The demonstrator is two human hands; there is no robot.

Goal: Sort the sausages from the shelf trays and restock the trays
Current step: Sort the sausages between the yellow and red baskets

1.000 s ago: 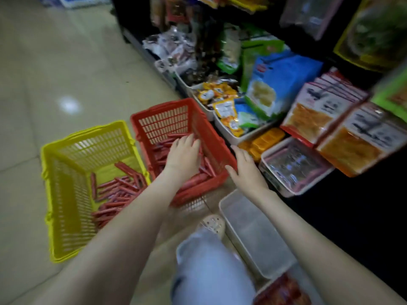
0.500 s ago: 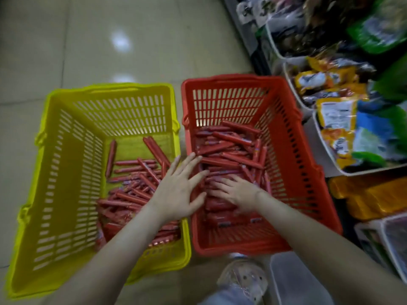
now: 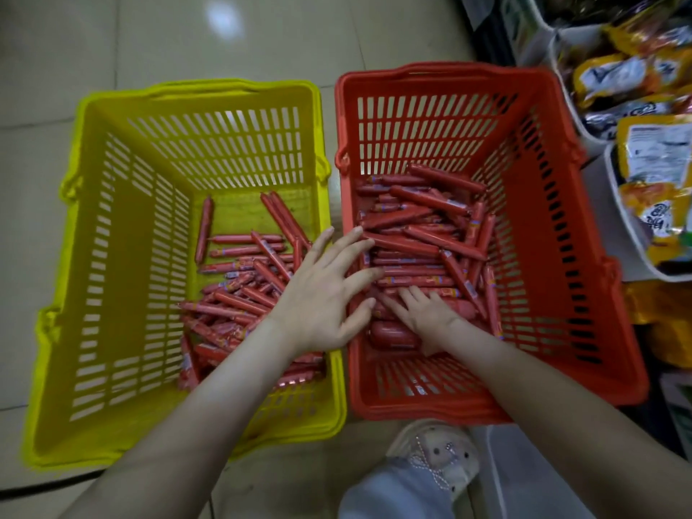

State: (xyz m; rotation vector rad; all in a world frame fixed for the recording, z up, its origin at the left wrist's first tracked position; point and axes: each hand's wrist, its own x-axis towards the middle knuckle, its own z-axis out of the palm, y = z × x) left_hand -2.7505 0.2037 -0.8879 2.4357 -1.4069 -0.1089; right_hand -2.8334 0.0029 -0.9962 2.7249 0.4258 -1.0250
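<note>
Two plastic baskets stand side by side on the floor. The yellow basket [image 3: 123, 256] on the left holds several thin red sausages [image 3: 239, 294]. The red basket [image 3: 554, 256] on the right holds a pile of red sausages [image 3: 423, 226], some thin, some thicker. My left hand [image 3: 322, 297] hovers with fingers spread over the two rims where the baskets meet, reaching toward the red basket. My right hand [image 3: 427, 316] is down inside the red basket, flat on the sausages with fingers straight.
White shelf trays [image 3: 621, 226] with yellow snack packets [image 3: 655, 170] stand at the right edge. An empty clear tray [image 3: 524, 473] lies on the floor at the bottom right, next to my shoe [image 3: 438, 451]. Tiled floor spreads to the left and beyond the baskets.
The view has swung from the shelf down onto the baskets. My right hand left the red basket's rim and went inside onto the sausages; my left hand shifted right over the rims.
</note>
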